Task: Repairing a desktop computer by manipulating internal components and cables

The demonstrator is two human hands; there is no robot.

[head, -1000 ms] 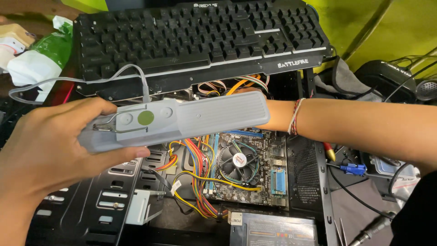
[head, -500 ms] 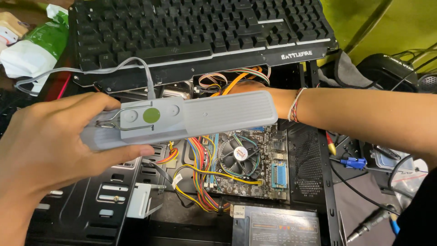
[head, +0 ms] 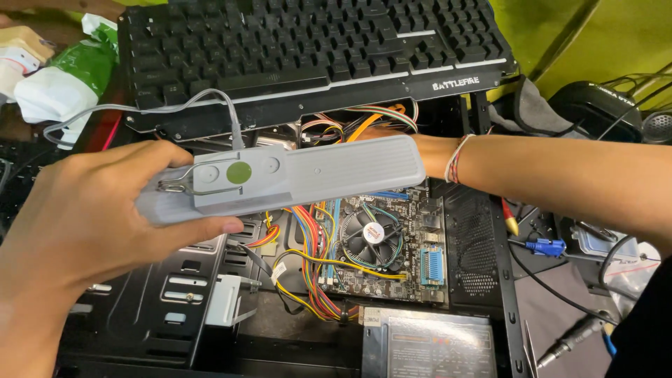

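Head view: left hand (head: 77, 224) closed round the near end of a long grey device (head: 280, 178), thumb underneath, fingers over the top; device held level above the open PC case (head: 140, 315). Its thin grey cable (head: 140, 108) loops back over the keyboard (head: 315, 49). Right hand (head: 427, 150) mostly hidden behind the device's far end; whether its grip holds anything, cannot tell.

Judgement: keep the device level and the cable slack, clear of the case edge.

Around: fan (head: 371, 238) on the motherboard, coloured wires (head: 308, 266) bunched beside it, both right under the device. Keyboard overhangs the case's far edge, crowding the right arm
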